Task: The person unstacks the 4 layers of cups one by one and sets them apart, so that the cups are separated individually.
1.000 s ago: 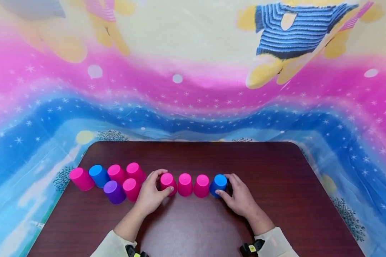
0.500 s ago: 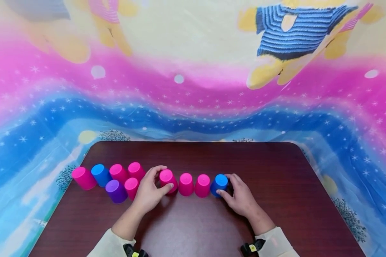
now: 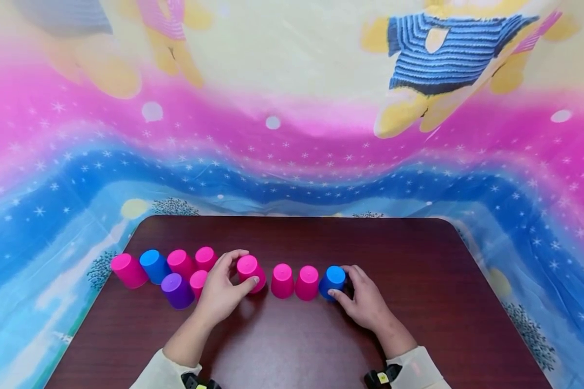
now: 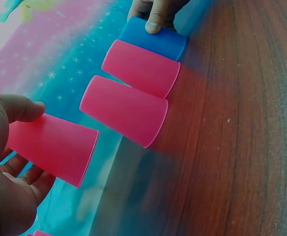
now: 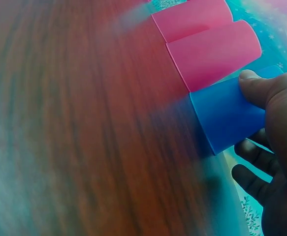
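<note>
Between thumb and fingers, my left hand (image 3: 222, 289) grips an upside-down pink cup (image 3: 250, 268). In the left wrist view that held pink cup (image 4: 57, 147) looks raised off the table, apart from its neighbours. To its right two pink cups (image 3: 282, 282) (image 3: 306, 283) stand mouth-down, side by side. At the right end of this row is a blue cup (image 3: 329, 283), with my right hand (image 3: 367, 300) around its right side. The right wrist view shows the thumb on the blue cup (image 5: 227, 115) and its rim down on the table.
Left of my left hand, several upside-down cups stand together: a blue cup (image 3: 157, 268), a purple cup (image 3: 177, 292) and pink cups (image 3: 130, 272). Some are partly hidden by the hand. The dark wooden table (image 3: 292, 346) ends at a patterned cloth (image 3: 292, 186) behind.
My left hand has lifted its pink cup and moved it left, opening a gap to the pink cup beside it. My right hand stays on the blue cup.
</note>
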The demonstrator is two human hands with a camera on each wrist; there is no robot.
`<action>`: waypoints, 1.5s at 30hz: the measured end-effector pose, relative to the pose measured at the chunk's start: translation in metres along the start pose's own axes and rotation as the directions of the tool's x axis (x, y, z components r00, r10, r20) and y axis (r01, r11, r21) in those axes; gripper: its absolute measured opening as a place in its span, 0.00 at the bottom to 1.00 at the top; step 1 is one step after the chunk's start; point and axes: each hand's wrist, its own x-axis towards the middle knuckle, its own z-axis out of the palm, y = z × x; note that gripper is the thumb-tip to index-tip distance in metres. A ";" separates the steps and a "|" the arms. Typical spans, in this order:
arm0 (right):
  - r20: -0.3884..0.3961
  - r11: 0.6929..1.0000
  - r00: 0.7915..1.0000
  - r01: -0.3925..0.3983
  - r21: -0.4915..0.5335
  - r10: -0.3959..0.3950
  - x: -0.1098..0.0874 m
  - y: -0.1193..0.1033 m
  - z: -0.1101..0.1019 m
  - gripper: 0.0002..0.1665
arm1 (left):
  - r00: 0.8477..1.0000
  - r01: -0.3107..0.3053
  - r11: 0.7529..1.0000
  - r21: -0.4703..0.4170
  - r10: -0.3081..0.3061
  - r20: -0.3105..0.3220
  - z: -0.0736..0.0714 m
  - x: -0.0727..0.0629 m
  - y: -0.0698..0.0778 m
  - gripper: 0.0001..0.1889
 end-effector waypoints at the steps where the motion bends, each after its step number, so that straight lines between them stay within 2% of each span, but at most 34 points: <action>1: -0.001 1.000 1.000 -0.001 0.000 0.001 0.000 0.000 0.000 0.36 | 1.000 -0.002 1.000 -0.004 0.002 -0.002 -0.001 0.000 0.001 0.33; 8: 0.007 1.000 1.000 -0.013 -0.003 0.013 0.000 0.000 -0.001 0.37 | 1.000 -0.005 1.000 -0.020 0.004 -0.007 -0.011 -0.003 0.006 0.34; 17: 0.012 1.000 1.000 -0.017 -0.003 0.017 -0.001 0.001 0.000 0.37 | 0.999 0.037 0.999 -0.001 -0.037 -0.037 -0.029 -0.004 0.008 0.36; 23: 0.008 1.000 1.000 -0.012 -0.004 0.012 -0.002 0.000 -0.001 0.37 | 0.998 0.030 1.000 0.004 -0.030 -0.064 -0.040 -0.005 0.011 0.38; 36: 0.010 1.000 1.000 -0.011 -0.009 0.011 -0.002 0.001 0.001 0.37 | 0.994 0.054 0.998 -0.012 -0.055 -0.093 -0.059 -0.012 0.007 0.40; 45: 0.009 1.000 1.000 -0.015 -0.019 0.015 0.000 0.000 0.001 0.37 | 0.986 0.059 0.998 0.030 -0.054 -0.160 -0.078 -0.015 0.003 0.41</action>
